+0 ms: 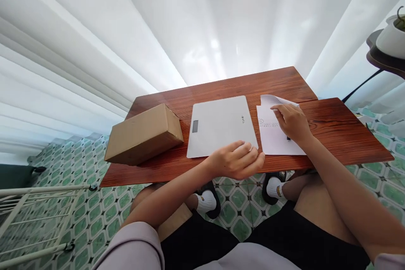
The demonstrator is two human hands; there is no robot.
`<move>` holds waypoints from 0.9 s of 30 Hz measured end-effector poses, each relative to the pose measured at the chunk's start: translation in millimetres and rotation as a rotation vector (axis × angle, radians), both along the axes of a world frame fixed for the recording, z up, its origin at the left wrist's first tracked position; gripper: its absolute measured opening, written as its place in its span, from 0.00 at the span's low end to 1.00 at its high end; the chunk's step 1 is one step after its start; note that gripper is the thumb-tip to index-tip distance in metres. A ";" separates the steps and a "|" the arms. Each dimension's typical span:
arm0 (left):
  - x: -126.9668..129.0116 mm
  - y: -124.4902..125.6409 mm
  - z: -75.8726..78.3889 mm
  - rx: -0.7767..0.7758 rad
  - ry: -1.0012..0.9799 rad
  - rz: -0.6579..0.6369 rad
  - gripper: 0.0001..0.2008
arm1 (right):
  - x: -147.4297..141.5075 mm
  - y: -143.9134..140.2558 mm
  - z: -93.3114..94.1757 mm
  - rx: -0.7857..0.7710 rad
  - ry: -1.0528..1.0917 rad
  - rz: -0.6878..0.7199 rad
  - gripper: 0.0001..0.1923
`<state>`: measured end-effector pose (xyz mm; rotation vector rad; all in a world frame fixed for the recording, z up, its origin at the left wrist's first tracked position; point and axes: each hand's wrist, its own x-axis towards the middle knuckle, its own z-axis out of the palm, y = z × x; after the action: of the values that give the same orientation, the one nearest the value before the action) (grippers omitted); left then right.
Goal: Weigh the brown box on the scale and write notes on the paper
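A wooden table (pixel 332 126) of reddish, strongly grained planks stands before white pleated curtains (pixel 95 42), over a floor of green patterned tiles (pixel 95 219). On its left end lies a brown cardboard box (pixel 144 135), a plain oblong block, its long axis running from the near left corner toward the far right. In the middle lies a flat white scale (pixel 221 124), a smooth slab with rounded corners and a small grey display window near its left edge; it sits nearly square to the table. Just right of it lies a sheet of white paper (pixel 272 141) with faint printed lines, its long axis running away from the person, its far edge curled up. The right hand (pixel 292 122) rests on that sheet, fingers bent loosely, pinching the lifted far part. The left hand (pixel 237 161) lies relaxed at the scale's near right corner, fingers touching its edge, gripping nothing.
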<state>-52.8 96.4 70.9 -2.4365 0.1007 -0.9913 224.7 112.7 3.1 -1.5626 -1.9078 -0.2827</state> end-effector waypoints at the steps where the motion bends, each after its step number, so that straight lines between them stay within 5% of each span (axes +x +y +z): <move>1: -9.6 2.5 2.0 -0.004 -0.015 0.041 0.04 | -1.8 0.4 0.3 0.008 -0.004 -0.001 0.18; 9: -91.4 19.1 16.3 -0.110 -0.235 0.357 0.13 | -18.0 4.1 0.7 0.060 -0.020 0.095 0.16; 15: -167.9 25.5 26.4 -0.251 -0.493 0.656 0.19 | -45.4 6.4 19.8 0.048 -0.033 0.251 0.15; 20: -228.2 29.8 22.7 -0.346 -0.850 0.872 0.16 | -103.2 20.2 43.2 0.035 0.124 0.307 0.16; 27: -281.1 37.1 -9.3 -0.662 -1.372 0.871 0.24 | -220.9 46.5 57.6 -0.139 0.583 0.381 0.18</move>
<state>-333.9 133.5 61.6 -1.3320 -1.7395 -2.0732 3.8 159.2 60.7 -1.1546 -1.7188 0.4342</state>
